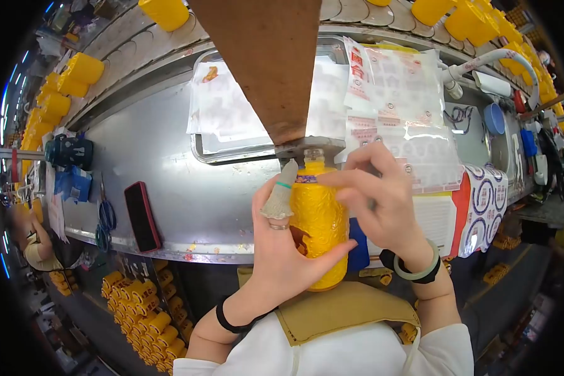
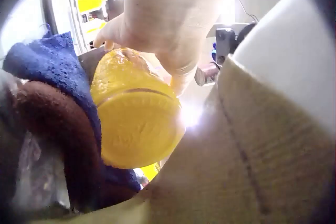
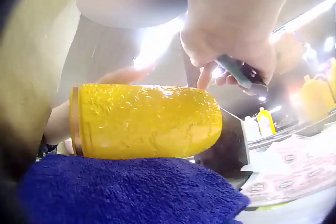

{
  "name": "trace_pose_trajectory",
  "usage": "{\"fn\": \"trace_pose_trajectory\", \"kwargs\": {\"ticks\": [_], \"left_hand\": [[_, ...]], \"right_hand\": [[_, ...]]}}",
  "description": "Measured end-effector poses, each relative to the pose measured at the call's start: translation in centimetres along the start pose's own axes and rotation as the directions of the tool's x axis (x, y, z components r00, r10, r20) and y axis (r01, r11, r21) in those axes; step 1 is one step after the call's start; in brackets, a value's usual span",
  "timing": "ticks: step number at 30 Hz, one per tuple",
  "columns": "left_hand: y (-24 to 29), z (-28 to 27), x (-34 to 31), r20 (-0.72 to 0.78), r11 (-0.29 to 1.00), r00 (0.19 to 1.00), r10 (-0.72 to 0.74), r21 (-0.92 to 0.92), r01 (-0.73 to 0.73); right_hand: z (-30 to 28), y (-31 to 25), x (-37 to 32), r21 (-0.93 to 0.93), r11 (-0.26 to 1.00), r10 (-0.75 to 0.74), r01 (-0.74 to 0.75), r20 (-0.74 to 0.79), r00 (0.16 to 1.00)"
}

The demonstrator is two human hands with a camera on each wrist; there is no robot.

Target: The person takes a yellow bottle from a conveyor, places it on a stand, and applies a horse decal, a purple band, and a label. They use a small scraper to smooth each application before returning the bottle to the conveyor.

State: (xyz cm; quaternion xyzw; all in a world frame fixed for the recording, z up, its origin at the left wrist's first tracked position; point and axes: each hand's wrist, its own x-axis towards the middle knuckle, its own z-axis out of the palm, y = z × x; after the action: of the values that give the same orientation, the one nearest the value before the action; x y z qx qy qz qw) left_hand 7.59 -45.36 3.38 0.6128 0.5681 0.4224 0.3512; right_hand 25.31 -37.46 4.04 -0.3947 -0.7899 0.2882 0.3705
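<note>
A bulging yellow bottle with a textured surface and a clear glass mouth lies in front of me, its round base facing the left wrist camera. My left hand grips its body, thumb across the near side. That hand wears a pale finger cover with a teal band. A purple patterned strip circles the bottle's neck. My right hand is at the neck, its extended index fingertip at the strip and the other fingers loosely bent. A blue towel lies below the bottle.
A brown post stands just beyond the bottle's mouth. Label sheets lie at right, and a tray holds more sheets. A phone and scissors lie at left. Yellow bottles line the conveyor behind.
</note>
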Motion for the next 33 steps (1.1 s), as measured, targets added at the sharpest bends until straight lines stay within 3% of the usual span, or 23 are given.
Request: {"fn": "trace_pose_trajectory", "kwargs": {"ticks": [1, 3, 6, 7, 10, 12, 16, 23, 28, 33], "left_hand": [[-0.6, -0.1, 0.1, 0.0, 1.0, 1.0, 0.001, 0.001, -0.001], [-2.6, -0.5, 0.2, 0.028, 0.956, 0.999, 0.024, -0.294, -0.015], [-3.8, -0.6, -0.1, 0.05, 0.899, 0.998, -0.045, -0.434, 0.062], [-3.7, -0.9, -0.3, 0.034, 0.961, 0.999, 0.02, -0.275, -0.01], [-3.0, -1.1, -0.1, -0.048, 0.979, 0.992, 0.12, -0.161, -0.126], [-3.1, -1.2, 0.0, -0.03, 0.98, 0.99, 0.135, -0.143, -0.138], [-3.1, -1.5, 0.2, -0.007, 0.983, 0.986, 0.165, -0.077, -0.165], [-3.3, -1.5, 0.3, -0.013, 0.986, 0.99, 0.138, -0.093, -0.139], [-3.2, -1.8, 0.8, 0.053, 0.973, 0.972, 0.228, 0.029, -0.23], [-2.9, -1.4, 0.5, -0.024, 0.985, 0.987, 0.16, -0.068, -0.162]], "right_hand": [[-0.4, 0.1, -0.1, 0.022, 0.998, 0.051, -0.051, 0.003, 0.999], [-1.3, 0.8, -0.6, 0.002, 0.998, 0.061, -0.061, -0.036, 0.998], [-1.6, 0.2, -0.9, -0.006, 0.995, 0.101, -0.102, -0.076, 0.992], [-1.3, -0.1, -1.0, 0.005, 0.997, 0.081, -0.081, -0.062, 0.995], [-0.5, -0.4, -1.3, -0.009, 0.999, 0.045, -0.045, -0.013, 0.999], [0.1, -0.1, -1.5, 0.061, 0.996, 0.059, -0.058, -0.008, 0.998], [0.0, 0.0, -1.3, 0.028, 0.999, 0.031, -0.031, 0.004, 1.0], [0.3, -0.7, -1.3, 0.072, 0.993, 0.095, -0.095, 0.004, 0.995], [0.2, -0.3, -1.3, 0.062, 0.996, 0.06, -0.06, -0.008, 0.998], [-0.1, -0.1, -1.3, 0.095, 0.994, 0.059, -0.058, -0.008, 0.998]]}}
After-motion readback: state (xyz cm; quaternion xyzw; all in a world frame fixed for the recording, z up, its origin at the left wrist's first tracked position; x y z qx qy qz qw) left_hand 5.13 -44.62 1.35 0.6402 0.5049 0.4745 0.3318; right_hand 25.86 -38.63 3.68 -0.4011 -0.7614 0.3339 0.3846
